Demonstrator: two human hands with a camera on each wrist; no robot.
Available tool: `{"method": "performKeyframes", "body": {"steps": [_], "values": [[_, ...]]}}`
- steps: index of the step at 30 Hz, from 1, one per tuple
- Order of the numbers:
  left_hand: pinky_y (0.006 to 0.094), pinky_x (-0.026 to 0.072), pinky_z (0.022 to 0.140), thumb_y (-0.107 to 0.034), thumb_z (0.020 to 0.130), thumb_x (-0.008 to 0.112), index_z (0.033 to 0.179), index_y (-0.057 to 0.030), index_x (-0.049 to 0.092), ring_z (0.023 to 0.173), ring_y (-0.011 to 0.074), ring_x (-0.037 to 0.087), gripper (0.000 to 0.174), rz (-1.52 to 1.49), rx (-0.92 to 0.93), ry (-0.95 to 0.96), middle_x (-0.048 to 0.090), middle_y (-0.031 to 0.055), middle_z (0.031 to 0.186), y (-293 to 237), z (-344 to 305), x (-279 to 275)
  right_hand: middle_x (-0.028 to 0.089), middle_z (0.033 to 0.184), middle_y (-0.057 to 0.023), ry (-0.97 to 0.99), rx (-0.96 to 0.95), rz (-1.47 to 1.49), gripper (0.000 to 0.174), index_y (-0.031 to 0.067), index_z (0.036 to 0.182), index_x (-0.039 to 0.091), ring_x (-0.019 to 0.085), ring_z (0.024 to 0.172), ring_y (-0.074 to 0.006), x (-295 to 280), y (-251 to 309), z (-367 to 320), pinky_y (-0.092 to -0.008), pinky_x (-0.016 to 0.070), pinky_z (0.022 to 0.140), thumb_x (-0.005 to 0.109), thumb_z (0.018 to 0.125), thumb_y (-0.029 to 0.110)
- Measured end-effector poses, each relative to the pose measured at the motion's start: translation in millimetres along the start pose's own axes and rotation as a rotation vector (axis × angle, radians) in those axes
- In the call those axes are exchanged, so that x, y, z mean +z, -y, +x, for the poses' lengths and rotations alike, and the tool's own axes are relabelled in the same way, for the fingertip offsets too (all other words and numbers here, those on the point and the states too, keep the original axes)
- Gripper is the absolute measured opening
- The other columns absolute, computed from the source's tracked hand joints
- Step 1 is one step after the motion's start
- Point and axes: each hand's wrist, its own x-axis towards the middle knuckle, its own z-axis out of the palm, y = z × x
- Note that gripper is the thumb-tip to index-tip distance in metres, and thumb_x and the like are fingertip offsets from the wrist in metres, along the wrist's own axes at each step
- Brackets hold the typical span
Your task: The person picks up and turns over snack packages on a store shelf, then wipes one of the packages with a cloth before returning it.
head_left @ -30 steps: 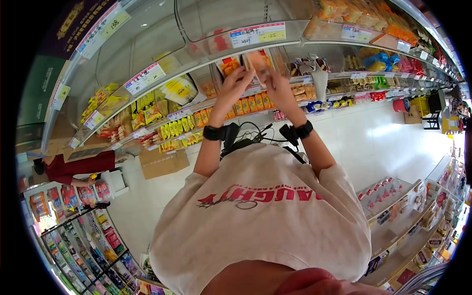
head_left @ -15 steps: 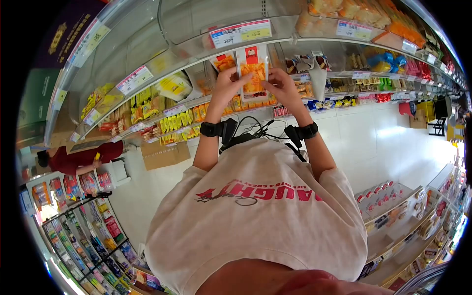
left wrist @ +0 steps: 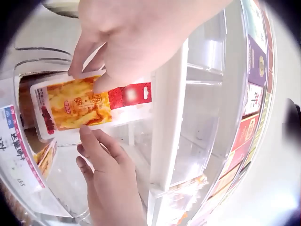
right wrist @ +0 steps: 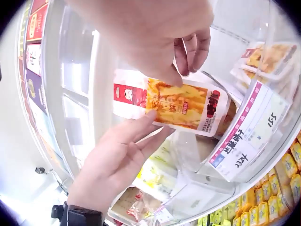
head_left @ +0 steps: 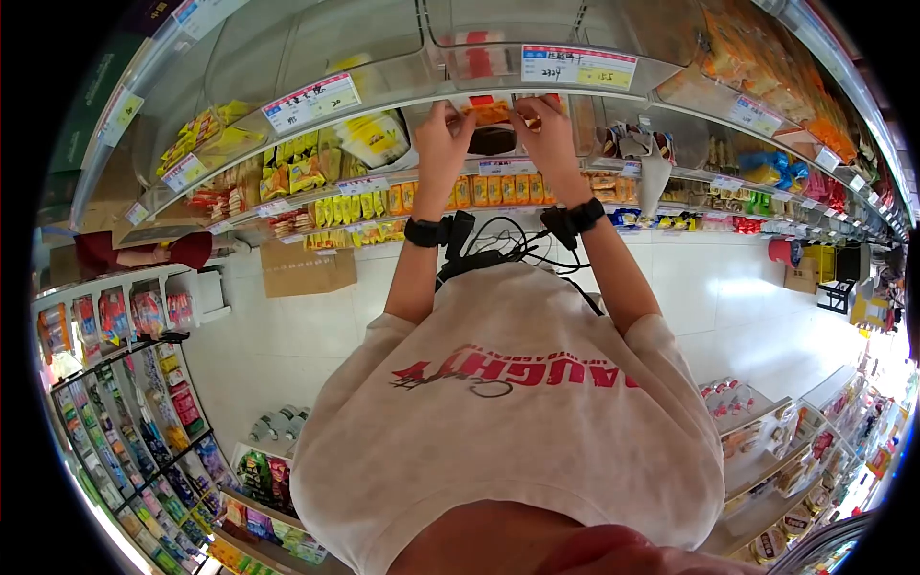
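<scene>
A white, red-topped snack packet with a picture of orange-yellow food is held between both hands over a shelf bin. In the head view, my left hand is at its left edge and my right hand at its right. The left wrist view shows the left hand large at the top, thumb on the packet's face and fingers behind its edge. Opposite, the right hand pinches the other long edge. Similar packets lie in the neighbouring bin, behind a price tag.
Clear plastic bins and a shelf edge with a price tag surround the hands. Below are rows of small orange packs and yellow packs. A cardboard piece lies on the floor. Black cables hang before the shirt.
The packet was upright in front of the shelf half a second ago; now it is farther in at the bin, both hands moved forward with it. The view has shifted a little.
</scene>
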Motion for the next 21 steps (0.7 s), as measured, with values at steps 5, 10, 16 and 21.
{"method": "performKeyframes", "body": {"steps": [5,10,16,21], "values": [[0.0352,0.0549,0.067,-0.022,0.094,0.073,0.102,0.0003,0.066,0.073,0.0263,0.072,0.025,0.154,0.092,-0.077,0.072,0.0148,0.085,5,14,19,0.069,0.092,-0.0139,0.035,0.031,-0.092,0.015,0.0003,0.099,0.069,0.071,0.078,-0.0259,16,-26,4,-0.0366,0.0566,0.068,0.074,0.087,0.008],[0.0429,0.0529,0.070,-0.025,0.089,0.074,0.102,-0.0037,0.069,0.075,0.0344,0.067,0.025,0.459,0.203,-0.076,0.069,0.0131,0.081,22,27,31,0.069,0.097,-0.0164,-0.070,0.081,-0.012,0.019,0.0000,0.109,0.066,0.071,0.082,-0.0303,21,-44,3,-0.0389,0.0574,0.073,0.067,0.090,0.005],[0.0496,0.0474,0.088,-0.021,0.085,0.077,0.110,-0.0029,0.068,0.103,0.0439,0.059,0.032,0.591,0.192,-0.072,0.067,0.0198,0.103,25,26,35,0.064,0.118,-0.0278,0.017,0.289,-0.383,0.054,0.0031,0.137,0.048,0.065,0.108,-0.0441,9,-80,-16,-0.0508,0.0541,0.090,0.067,0.087,0.012],[0.0464,0.0455,0.089,-0.014,0.083,0.078,0.113,0.0023,0.062,0.101,0.0410,0.058,0.038,0.501,0.283,-0.127,0.063,0.0221,0.107,6,25,23,0.059,0.126,-0.0299,0.277,0.534,-0.394,0.060,0.0018,0.134,0.042,0.062,0.113,-0.0480,3,-68,-8,-0.0520,0.0548,0.091,0.070,0.084,0.017]]}}
